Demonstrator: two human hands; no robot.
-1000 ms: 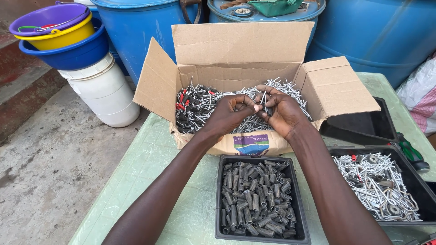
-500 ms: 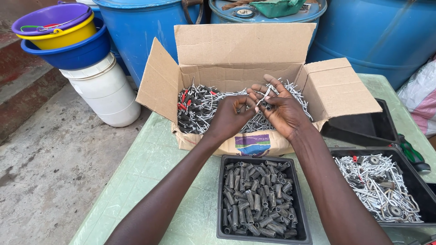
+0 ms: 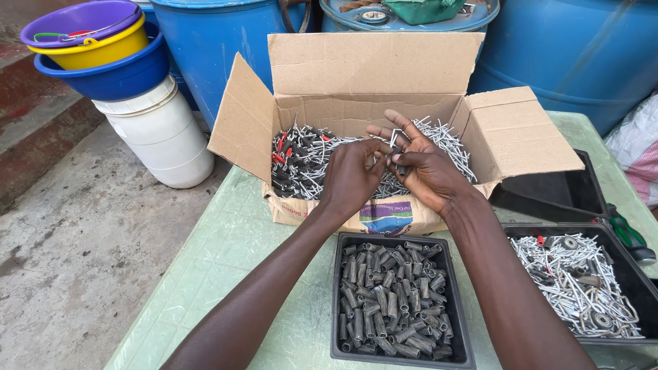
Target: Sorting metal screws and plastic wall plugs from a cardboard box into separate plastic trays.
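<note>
While both hands meet over the open cardboard box (image 3: 373,103) at the far edge of the pale green table (image 3: 226,260), the work in hand appears to be fitting or separating a small metal piece (image 3: 396,139), and it is best done with the piece kept low over the box, so that anything dropped falls back among the loose wire parts (image 3: 308,157) and not onto the table. I judge that a steady pinch from one hand and small turns from the other serve better than force, since the part is thin and easily bent.

The left hand (image 3: 351,177) is curled, knuckles up, its fingertips drawn together in a narrow pinch at the spot where the two hands touch; what exactly it pinches is hidden by its own fingers. The right hand (image 3: 426,171) lies palm inward with the fingers (image 3: 396,121) fanned upward, thumb and forefinger closed on the small metal piece. Both forearms reach forward from the near edge, crossing above the black tray of dark grey sleeves (image 3: 394,301), which stands at the near edge just in front of the box. A second black tray of silvery wire hooks (image 3: 582,288) stands toward the near right corner.
</note>
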